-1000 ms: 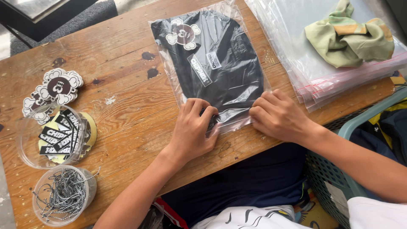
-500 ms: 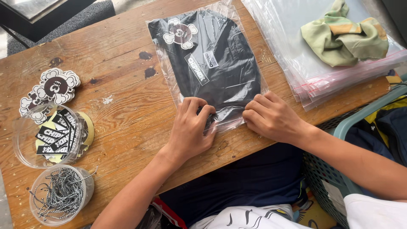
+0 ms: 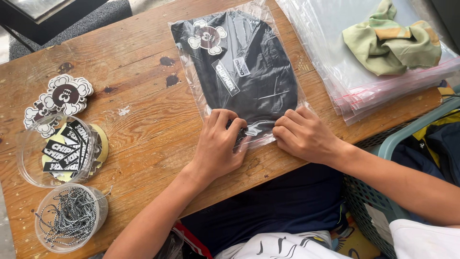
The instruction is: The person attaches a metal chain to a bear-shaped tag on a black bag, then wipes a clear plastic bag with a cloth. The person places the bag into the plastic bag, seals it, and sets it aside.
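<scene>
Item: clear plastic bag holding a folded black garment, flat on the desk. Our left hand and right hand pinched its near edge, apparently the opening. We judged it light, soft, slippery; best gripped by edges.

Bright, even daylight, soft and diffuse, no hard-edged shadows. The wooden table is well exposed, grain and dark stains crisp. Short soft shadows sit under the left hand and right hand, falling toward the near table edge. Specular glare streaks across the clear plastic bag, washing out parts of the black garment inside. The stack of clear zip bags at top right reads milky, near blown out. The two plastic tubs show faint rim highlights. Focus sharp across the frame, no motion blur. Mild wide-angle stretch at the corners. Below the table edge goes dark, detail low.
</scene>
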